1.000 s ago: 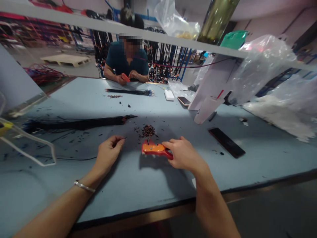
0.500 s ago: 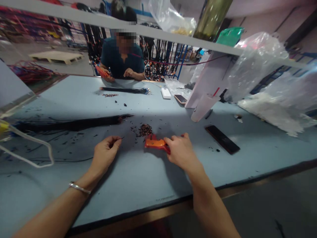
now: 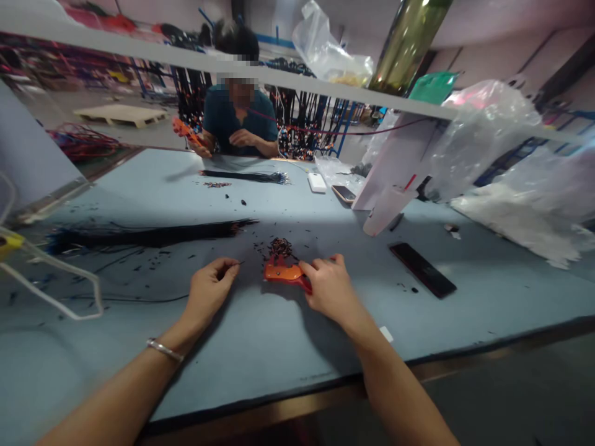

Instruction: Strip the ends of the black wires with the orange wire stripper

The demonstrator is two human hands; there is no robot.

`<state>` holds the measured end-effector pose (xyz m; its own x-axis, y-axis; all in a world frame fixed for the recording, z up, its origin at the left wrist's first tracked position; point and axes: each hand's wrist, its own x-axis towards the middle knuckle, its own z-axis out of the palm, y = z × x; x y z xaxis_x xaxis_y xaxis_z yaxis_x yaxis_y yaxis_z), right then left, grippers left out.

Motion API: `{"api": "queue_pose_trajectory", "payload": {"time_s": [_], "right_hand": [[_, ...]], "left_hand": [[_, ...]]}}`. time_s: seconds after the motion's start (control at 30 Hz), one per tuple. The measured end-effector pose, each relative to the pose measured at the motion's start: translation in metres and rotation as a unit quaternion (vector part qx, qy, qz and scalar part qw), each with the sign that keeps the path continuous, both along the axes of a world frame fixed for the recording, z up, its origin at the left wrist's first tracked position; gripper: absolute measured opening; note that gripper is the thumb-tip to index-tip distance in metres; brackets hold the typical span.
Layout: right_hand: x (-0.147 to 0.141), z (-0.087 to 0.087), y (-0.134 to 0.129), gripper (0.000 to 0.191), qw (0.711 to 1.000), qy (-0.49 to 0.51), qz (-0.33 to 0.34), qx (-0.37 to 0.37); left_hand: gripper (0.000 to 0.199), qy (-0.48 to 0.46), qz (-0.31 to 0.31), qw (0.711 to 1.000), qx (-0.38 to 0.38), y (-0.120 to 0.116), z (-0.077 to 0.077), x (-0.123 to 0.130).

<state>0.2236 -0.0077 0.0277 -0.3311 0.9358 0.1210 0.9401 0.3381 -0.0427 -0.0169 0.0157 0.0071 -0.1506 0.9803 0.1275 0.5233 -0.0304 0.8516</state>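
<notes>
Between the thumb and fingers of my left hand (image 3: 214,286) is a thin black wire (image 3: 153,301). Its short tip pokes out to the right, and its length trails left along the table. My right hand (image 3: 329,286) is wrapped round an orange and red wire stripper (image 3: 283,273), whose head points left, a short gap from the wire tip. Just beyond the tool lies a pile of small dark offcuts (image 3: 280,248). A long bundle of black wires (image 3: 153,234) rests on the table behind my left hand.
Right of my hand lies a black phone (image 3: 423,269), with a plastic cup and straw (image 3: 388,210) behind it. Across the table (image 3: 242,365) a person (image 3: 239,121) holds an orange tool (image 3: 189,133). A shelf (image 3: 297,79) spans above; plastic bags (image 3: 520,210) lie at right.
The wire stripper has moved slightly left, its orange side now more toward me, closer to the wire tip. Across the table, the person's orange tool has been raised. The whole view has shifted slightly.
</notes>
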Motion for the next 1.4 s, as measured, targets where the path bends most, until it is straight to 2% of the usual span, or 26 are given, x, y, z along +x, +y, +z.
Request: {"api": "queue_pose_trajectory", "payload": {"time_s": [0.13,0.23,0.33,0.47,0.53,0.63,0.7,0.83,0.93,1.07,1.13,1.2,1.3,1.4], "right_hand": [[-0.006,0.0,-0.003,0.047,0.997,0.054,0.057,-0.006],[-0.017,0.0,-0.007,0.034,0.995,0.029,0.092,-0.025],[-0.023,-0.003,-0.004,0.025,0.999,-0.003,0.042,-0.033],[-0.011,-0.001,0.002,0.028,0.998,-0.014,-0.066,-0.007],[0.0,0.005,0.002,0.033,0.999,0.0,-0.048,-0.025],[0.015,0.012,-0.001,0.037,0.996,0.006,0.045,-0.075],[0.02,0.013,-0.002,0.034,0.994,-0.005,0.067,-0.09],[0.017,0.006,0.0,0.029,0.998,-0.035,-0.007,-0.052],[0.013,0.004,0.001,0.037,0.999,-0.021,-0.034,-0.007],[0.002,0.006,-0.005,0.044,0.997,0.046,0.056,-0.016],[-0.006,0.005,-0.009,0.042,0.993,0.043,0.103,-0.029],[-0.014,0.002,-0.01,0.038,0.993,0.022,0.114,-0.036],[-0.017,-0.005,-0.006,0.033,0.999,-0.002,0.042,-0.018],[-0.006,-0.005,-0.001,0.032,0.999,-0.012,-0.045,0.005]], "left_hand": [[0.031,0.004,-0.006,1.0,0.003,0.0,0.0,-0.001],[0.031,0.004,-0.001,1.0,0.003,-0.001,0.001,0.0],[0.032,0.01,-0.005,1.0,0.0,-0.001,0.001,0.0],[0.031,0.018,-0.003,1.0,0.003,0.0,0.001,0.0],[0.031,0.023,-0.003,1.0,0.003,0.0,0.001,-0.001],[0.032,0.025,0.0,1.0,0.002,0.0,0.002,-0.001],[0.032,0.021,0.004,1.0,-0.002,0.0,0.004,0.0],[0.032,0.024,0.003,1.0,-0.011,-0.001,0.005,-0.001],[0.033,0.027,0.003,1.0,-0.011,-0.001,0.004,-0.001],[0.033,0.031,0.004,0.999,-0.006,-0.002,0.005,-0.001],[0.031,0.027,0.007,1.0,-0.002,-0.002,0.006,0.0],[0.03,0.024,0.013,1.0,-0.002,-0.002,0.006,0.0],[0.029,0.02,0.012,1.0,-0.004,-0.002,0.006,0.001],[0.03,0.015,0.009,1.0,-0.007,-0.002,0.006,0.001]]}}
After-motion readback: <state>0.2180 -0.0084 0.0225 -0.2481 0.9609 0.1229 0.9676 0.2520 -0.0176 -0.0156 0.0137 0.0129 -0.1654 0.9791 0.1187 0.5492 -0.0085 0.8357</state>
